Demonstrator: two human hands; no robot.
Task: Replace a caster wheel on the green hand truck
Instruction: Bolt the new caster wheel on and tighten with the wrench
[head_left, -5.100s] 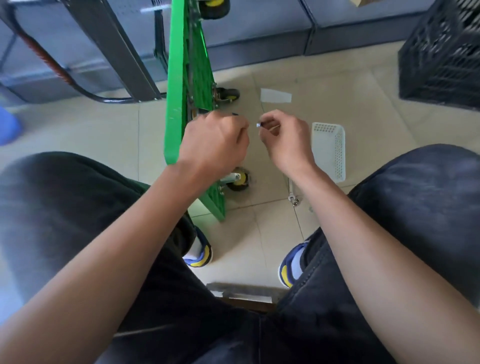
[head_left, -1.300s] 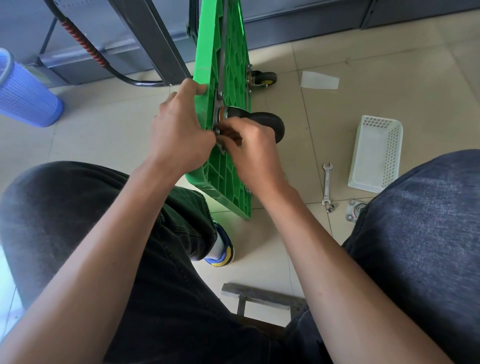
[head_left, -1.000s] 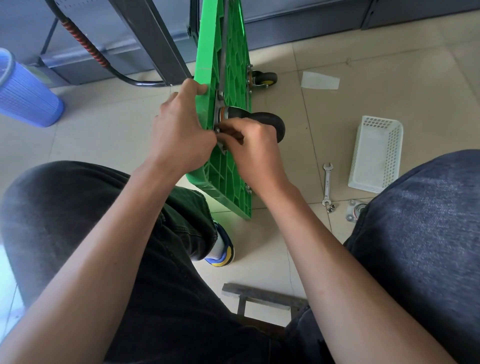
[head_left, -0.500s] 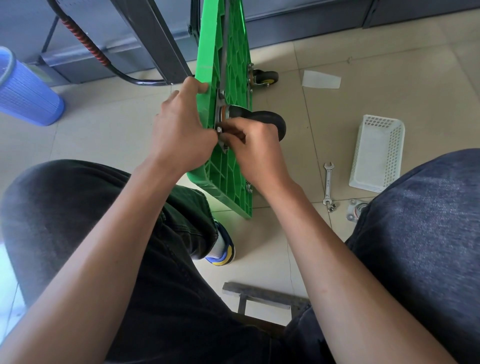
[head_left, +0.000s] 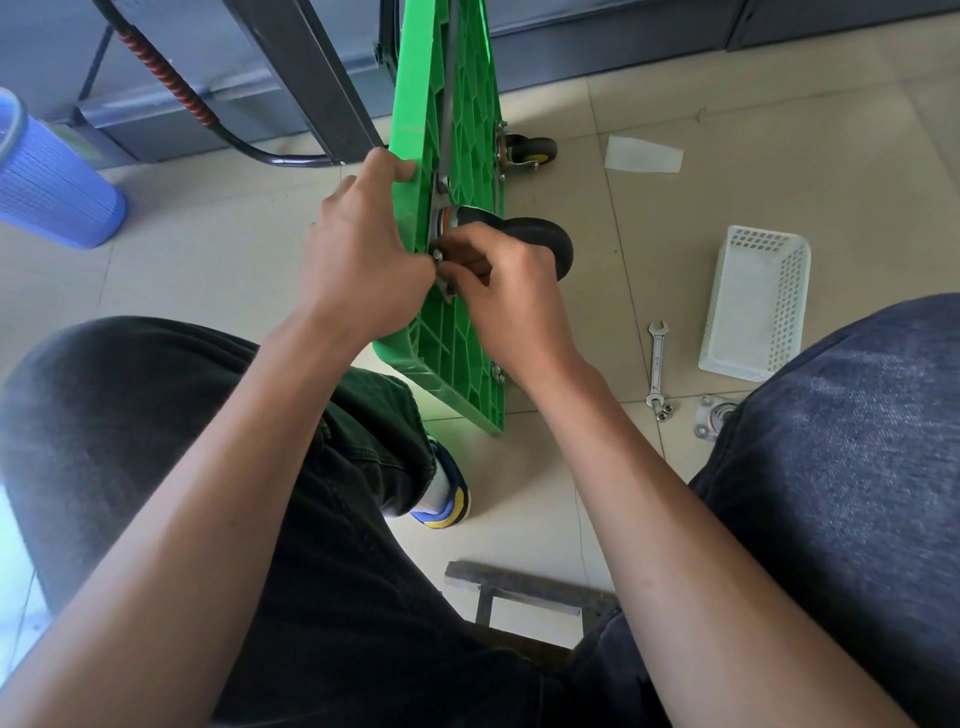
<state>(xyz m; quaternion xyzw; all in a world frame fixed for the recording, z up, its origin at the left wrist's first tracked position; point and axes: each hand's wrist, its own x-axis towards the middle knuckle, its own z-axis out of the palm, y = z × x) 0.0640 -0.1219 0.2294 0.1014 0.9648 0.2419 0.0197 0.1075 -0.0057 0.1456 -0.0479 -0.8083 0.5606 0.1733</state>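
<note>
The green hand truck (head_left: 457, 98) stands on its edge on the tiled floor between my knees. A black caster wheel (head_left: 540, 241) sits against its underside, with a metal mounting plate at the green deck. My left hand (head_left: 358, 254) grips the deck's edge, thumb on top and fingers wrapped behind. My right hand (head_left: 498, 291) has its fingertips curled round a small fastener at the caster's plate. A second caster with a yellow hub (head_left: 527, 150) is fixed farther along the deck.
A wrench (head_left: 656, 364) with small nuts by its end lies on the floor at right. Beside it are a loose caster plate (head_left: 711, 415) and a white perforated basket (head_left: 753, 306). A blue bin (head_left: 47, 182) stands at far left. A stool edge (head_left: 519, 587) shows below.
Since five seconds ago the black caster has come against the deck and both hands moved onto it. Over the last second my right fingers shift slightly at the fastener; the left hand keeps its grip.
</note>
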